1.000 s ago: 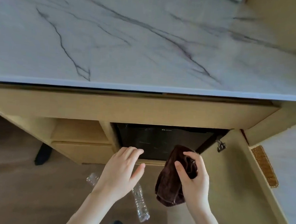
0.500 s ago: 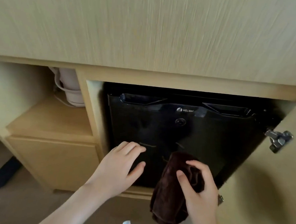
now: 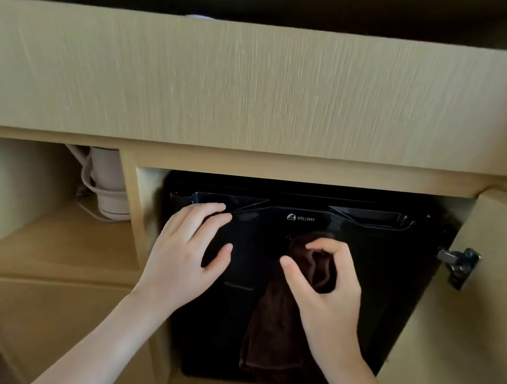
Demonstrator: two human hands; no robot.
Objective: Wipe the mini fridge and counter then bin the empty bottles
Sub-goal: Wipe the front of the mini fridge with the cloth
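Black mini fridge (image 3: 374, 288) sits in the wood cabinet niche at 6 o'clock, door shut; right hand (image 3: 326, 291) pinches a brown cloth (image 3: 270, 329) against the door front, left hand (image 3: 183, 255) spread flat at 9 o'clock by the top handle recess. Fridge wipe looks barely started; surface wipe and bottle binning likely still left, no bottles in view. White kettle (image 3: 107, 183) on the shelf at 10 o'clock, door hinge (image 3: 458, 263) at 3 o'clock.

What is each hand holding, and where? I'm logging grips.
The right hand pinches the brown cloth at its bunched top. The left hand holds nothing.
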